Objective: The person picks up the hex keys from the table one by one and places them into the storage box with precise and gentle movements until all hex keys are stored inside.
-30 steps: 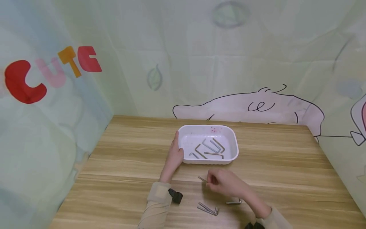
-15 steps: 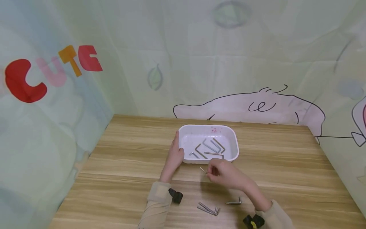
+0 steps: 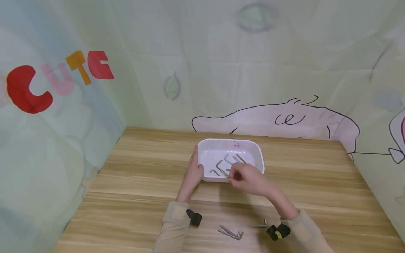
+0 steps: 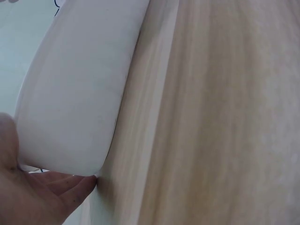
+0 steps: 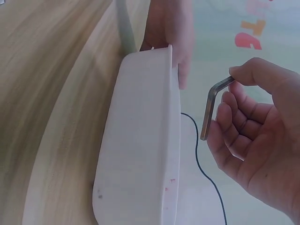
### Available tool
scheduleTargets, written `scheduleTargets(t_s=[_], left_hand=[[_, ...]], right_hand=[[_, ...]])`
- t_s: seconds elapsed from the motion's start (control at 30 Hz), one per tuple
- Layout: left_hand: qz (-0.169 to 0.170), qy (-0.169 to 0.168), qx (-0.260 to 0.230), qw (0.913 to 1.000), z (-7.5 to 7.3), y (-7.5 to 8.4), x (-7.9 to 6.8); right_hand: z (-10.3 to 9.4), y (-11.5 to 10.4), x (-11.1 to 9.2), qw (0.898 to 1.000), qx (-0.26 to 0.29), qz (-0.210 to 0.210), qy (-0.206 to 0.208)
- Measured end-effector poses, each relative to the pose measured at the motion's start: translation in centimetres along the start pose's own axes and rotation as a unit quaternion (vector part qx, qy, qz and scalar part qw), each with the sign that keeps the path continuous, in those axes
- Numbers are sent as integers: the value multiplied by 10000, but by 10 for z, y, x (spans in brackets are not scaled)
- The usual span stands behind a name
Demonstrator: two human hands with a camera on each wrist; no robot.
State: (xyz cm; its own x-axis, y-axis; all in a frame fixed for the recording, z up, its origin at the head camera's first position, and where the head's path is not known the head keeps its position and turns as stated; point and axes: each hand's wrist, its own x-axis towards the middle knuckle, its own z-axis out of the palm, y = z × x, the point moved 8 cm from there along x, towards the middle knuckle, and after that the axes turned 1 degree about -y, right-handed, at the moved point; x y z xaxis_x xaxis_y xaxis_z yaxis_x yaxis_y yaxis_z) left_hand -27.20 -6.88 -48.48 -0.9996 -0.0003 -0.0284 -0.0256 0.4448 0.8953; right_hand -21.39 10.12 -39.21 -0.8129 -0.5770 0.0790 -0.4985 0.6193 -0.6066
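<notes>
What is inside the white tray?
Several bent hex keys lie in the white tray; the right hand, holding another key, covers the tray's near right part, hiding whatever lies there.

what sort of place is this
Possibly a small tabletop work corner screened off indoors: a wood-grain table with creased, cartoon-printed sheeting around it, and a white tray and L-shaped metal keys on top.
</notes>
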Motion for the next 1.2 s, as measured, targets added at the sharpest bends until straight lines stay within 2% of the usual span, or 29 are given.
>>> scheduleTargets(t_s=[0.33,0.6,0.8,1.0,1.2], left_hand=[[5,3,-22,10000,-1,1,-2],[31,-23,-17,10000,-2,3,-3],[19,-4,-4,10000,-2,2,-3],[9,10,29,10000,-3,2,-3],[33,-1,88,10000,-2,3,-3]], right_hand=[[-4,12,19,9980,602,198,28],[-5,18,33,9954,880,306,203],[-5,25,43,9906,1171,641,297],[-5,34,54,9869,1203,966,471],[2,51,63,9766,1417,1548,476]])
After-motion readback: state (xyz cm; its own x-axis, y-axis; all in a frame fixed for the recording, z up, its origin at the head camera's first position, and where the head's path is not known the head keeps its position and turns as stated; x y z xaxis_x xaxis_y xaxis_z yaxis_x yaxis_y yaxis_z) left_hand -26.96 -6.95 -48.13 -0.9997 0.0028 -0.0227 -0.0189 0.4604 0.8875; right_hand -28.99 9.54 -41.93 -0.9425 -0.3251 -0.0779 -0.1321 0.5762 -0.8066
